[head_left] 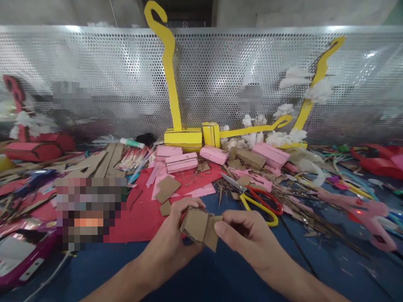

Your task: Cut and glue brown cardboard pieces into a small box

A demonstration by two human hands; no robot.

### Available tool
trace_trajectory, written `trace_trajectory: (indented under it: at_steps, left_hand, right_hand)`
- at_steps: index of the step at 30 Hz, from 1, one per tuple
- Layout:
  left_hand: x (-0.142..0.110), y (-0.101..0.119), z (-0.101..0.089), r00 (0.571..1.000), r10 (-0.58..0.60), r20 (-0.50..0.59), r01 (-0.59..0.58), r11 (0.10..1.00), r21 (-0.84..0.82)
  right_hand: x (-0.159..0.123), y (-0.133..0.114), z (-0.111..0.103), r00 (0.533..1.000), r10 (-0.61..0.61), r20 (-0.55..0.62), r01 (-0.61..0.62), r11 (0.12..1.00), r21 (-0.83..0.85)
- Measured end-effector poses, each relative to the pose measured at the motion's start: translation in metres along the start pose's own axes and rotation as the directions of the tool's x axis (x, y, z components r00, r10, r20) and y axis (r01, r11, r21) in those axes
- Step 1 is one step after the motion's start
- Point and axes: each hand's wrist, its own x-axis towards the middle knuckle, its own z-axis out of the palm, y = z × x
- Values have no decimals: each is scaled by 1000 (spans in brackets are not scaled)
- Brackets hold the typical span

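Near the front of the table, my left hand (181, 228) is wrapped round a small brown cardboard box (195, 224), its end facing me. My right hand (244, 235) pinches a flat cardboard piece (211, 235) between thumb and fingers; the piece overlaps the box's right side. Whether it is joined to the box I cannot tell. Just beyond my hands lie loose cardboard squares (168, 188) on red paper (138, 224). Scissors (248, 195) with red and yellow handles rest behind my right hand, blades partly open.
Pink boxes (181, 162) stand in the middle, with yellow hook-shaped pieces on boxes (183, 137) behind. A pink glue gun (355, 209) lies right, among twigs and scraps. At left is a purple toy car (27, 251). A perforated metal panel (208, 75) closes off the back.
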Motion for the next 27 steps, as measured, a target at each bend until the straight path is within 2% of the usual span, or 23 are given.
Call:
trace_trajectory:
  at_steps: [8, 14, 16, 18, 20, 22, 24, 27]
  left_hand:
    - [0, -1, 1, 1000, 23, 5, -23, 999, 37]
    - [0, 3, 2, 1000, -16, 16, 15, 999, 31]
    - [2, 7, 2, 998, -52, -29, 51, 998, -21]
    - [6, 11, 1, 982, -155, -112, 134, 976, -174]
    - [13, 14, -5, 929, -328, -170, 241, 887, -395]
    - [23, 15, -17, 855, -492, -163, 309, 737, -602]
    - [33, 14, -33, 806, -579, -124, 292, 570, -768]
    - [43, 8, -58, 755, -633, -170, 168, 438, -883]
  right_hand:
    - [-1, 5, 0, 1000, -9, 12, 10, 1000, -13]
    - [-1, 2, 0, 1000, -16, 27, 15, 1000, 18]
    - [0, 4, -1, 999, -32, 17, 31, 998, 52]
    - [2, 11, -5, 998, -51, -47, 56, 993, 102]
    - [7, 19, -11, 984, -62, -168, 87, 985, 146]
    - [14, 29, -19, 953, -67, -296, 118, 981, 156]
    - [21, 38, -27, 919, -82, -387, 135, 984, 114]
    - [28, 46, -35, 902, -122, -414, 116, 992, -41]
